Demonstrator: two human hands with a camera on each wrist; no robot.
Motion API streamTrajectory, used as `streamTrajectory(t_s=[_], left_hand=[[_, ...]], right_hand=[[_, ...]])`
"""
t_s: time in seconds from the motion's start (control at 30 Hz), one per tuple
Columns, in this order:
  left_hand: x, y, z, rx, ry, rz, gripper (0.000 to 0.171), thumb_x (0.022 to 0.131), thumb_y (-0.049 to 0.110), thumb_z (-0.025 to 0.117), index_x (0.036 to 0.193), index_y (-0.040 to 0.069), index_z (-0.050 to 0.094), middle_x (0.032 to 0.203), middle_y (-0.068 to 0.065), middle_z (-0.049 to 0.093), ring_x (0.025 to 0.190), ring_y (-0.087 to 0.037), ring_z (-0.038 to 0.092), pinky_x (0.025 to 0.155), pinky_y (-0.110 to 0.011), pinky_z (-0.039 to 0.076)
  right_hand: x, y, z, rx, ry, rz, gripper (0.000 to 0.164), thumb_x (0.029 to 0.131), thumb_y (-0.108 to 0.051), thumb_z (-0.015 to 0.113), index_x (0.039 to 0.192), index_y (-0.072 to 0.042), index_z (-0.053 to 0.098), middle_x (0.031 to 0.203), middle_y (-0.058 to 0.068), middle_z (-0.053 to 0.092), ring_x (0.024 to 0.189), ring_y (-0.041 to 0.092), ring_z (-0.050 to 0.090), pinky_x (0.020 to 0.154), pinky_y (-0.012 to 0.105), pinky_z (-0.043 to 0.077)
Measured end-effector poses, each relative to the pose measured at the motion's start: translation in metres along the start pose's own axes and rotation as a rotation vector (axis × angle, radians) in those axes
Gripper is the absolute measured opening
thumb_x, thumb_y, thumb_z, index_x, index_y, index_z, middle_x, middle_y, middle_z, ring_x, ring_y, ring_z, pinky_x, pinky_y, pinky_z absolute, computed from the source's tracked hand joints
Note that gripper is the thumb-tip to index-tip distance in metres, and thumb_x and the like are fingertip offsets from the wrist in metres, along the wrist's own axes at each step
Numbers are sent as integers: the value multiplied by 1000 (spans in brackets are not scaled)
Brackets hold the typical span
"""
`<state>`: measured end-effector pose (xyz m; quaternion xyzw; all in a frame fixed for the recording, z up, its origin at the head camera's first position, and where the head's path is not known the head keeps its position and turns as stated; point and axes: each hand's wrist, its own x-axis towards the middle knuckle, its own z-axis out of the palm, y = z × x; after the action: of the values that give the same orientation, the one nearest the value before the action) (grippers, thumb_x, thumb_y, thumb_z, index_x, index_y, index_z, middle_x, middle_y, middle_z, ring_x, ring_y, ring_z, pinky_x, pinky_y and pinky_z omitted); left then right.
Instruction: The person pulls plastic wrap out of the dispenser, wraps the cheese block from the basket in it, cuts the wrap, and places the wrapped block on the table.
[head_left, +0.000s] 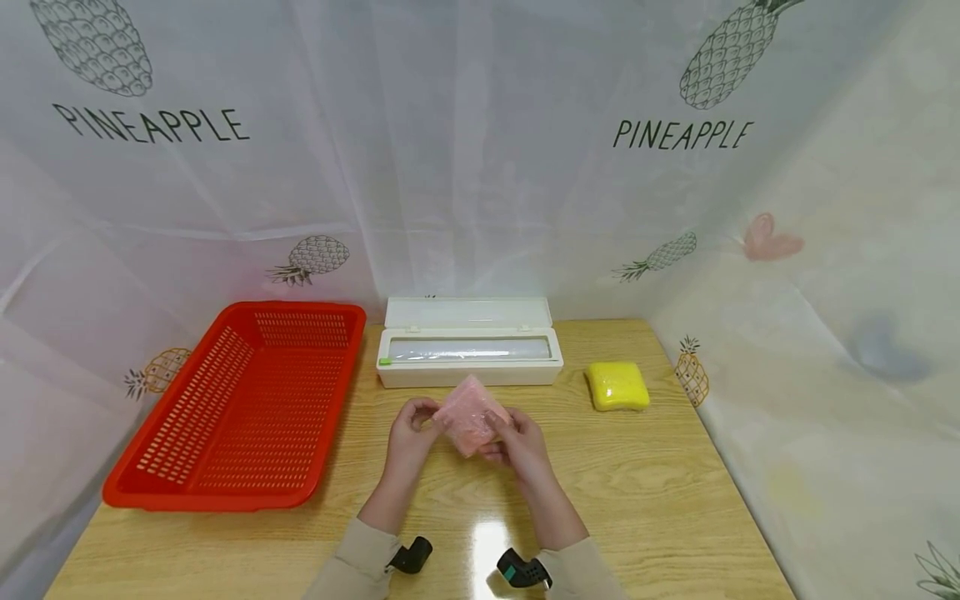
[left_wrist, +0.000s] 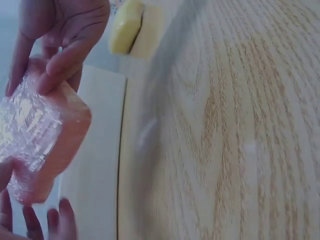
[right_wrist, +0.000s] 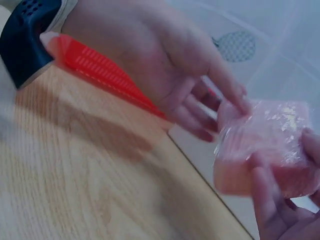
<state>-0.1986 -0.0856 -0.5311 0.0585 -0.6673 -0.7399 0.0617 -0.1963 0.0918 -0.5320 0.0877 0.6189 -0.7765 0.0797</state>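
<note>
A pink block [head_left: 468, 417] wrapped in clear, shiny plastic film is held above the table, turned with one corner up. At its left corner, my left hand [head_left: 412, 429] pinches it between thumb and fingers. My right hand [head_left: 519, 442] grips the lower right side, thumb on top and fingers beneath. From the left wrist, the wrapped block [left_wrist: 47, 135] shows a thick pink side under wrinkled film. In the right wrist view, the left hand [right_wrist: 187, 65] reaches in from the upper left, and the right hand [right_wrist: 285, 205] holds from the lower right.
Behind the hands stands a white cling film dispenser box [head_left: 470, 375], lid raised and roll showing. A red plastic basket [head_left: 318, 467] sits at the left. To the right lies a yellow wrapped block [head_left: 617, 386]. Patterned curtains [head_left: 465, 167] enclose the wooden table [head_left: 637, 517].
</note>
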Motion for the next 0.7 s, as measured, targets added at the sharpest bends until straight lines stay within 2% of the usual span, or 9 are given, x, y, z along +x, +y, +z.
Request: streamTrajectory(t_s=[0.07, 0.13, 0.23, 0.3, 0.4, 0.5, 0.6, 0.7], left_hand=[[2, -5, -1, 78, 28, 25, 34, 82, -4, 74, 111, -8, 58, 107, -18, 57, 105, -33, 54, 76, -19, 48], [4, -10, -2, 168, 51, 37, 36, 80, -1, 77, 112, -4, 61, 103, -16, 55, 96, -31, 54, 72, -20, 46], [5, -10, -5, 209, 30, -5, 40, 83, 3, 75, 120, 1, 61, 96, -13, 55, 81, -24, 55, 68, -23, 47], [5, -8, -7, 153, -6, -60, 41, 88, 4, 68, 128, 0, 58, 97, -15, 57, 77, -21, 60, 68, -27, 52], [5, -4, -10, -8, -55, -157, 42, 97, 8, 55, 138, -2, 49, 105, -21, 59, 79, -24, 66, 73, -34, 57], [3, 1, -12, -132, -94, -217, 46, 101, 15, 50, 142, -4, 42, 110, -19, 60, 81, -24, 68, 77, -38, 57], [3, 4, -13, -168, -126, -247, 51, 100, 19, 57, 143, -2, 42, 105, -12, 61, 77, -19, 66, 77, -38, 57], [3, 2, -13, -158, -142, -254, 54, 96, 16, 63, 142, -2, 41, 108, -16, 60, 74, -15, 62, 70, -33, 57]], right_hand=[[-1, -2, 2, -13, -1, -20, 37, 94, -17, 67, 119, 7, 54, 81, 10, 66, 61, 19, 68, 58, 31, 58], [-2, -3, 3, -21, -7, -46, 40, 95, -14, 66, 125, 7, 53, 89, 13, 67, 65, 22, 70, 60, 33, 58], [-3, -4, 5, -16, -19, -79, 41, 94, -8, 65, 129, 8, 51, 106, 17, 64, 73, 26, 71, 63, 35, 58], [-2, -4, 5, -8, -28, -99, 40, 93, -4, 65, 128, 10, 52, 116, 18, 59, 79, 28, 71, 66, 37, 59], [0, -3, 6, 5, -19, -110, 39, 88, 4, 66, 125, 11, 55, 125, 21, 53, 86, 26, 69, 75, 42, 57], [3, -1, 4, -33, -7, -138, 40, 83, 10, 67, 122, 12, 58, 132, 23, 50, 91, 21, 66, 79, 37, 56], [6, 2, 1, -61, -32, -138, 42, 79, 15, 68, 120, 10, 61, 141, 22, 45, 95, 19, 64, 77, 28, 55], [8, 4, -2, -60, -111, -125, 41, 79, 16, 67, 119, 10, 62, 149, 23, 36, 100, 22, 63, 76, 26, 54]])
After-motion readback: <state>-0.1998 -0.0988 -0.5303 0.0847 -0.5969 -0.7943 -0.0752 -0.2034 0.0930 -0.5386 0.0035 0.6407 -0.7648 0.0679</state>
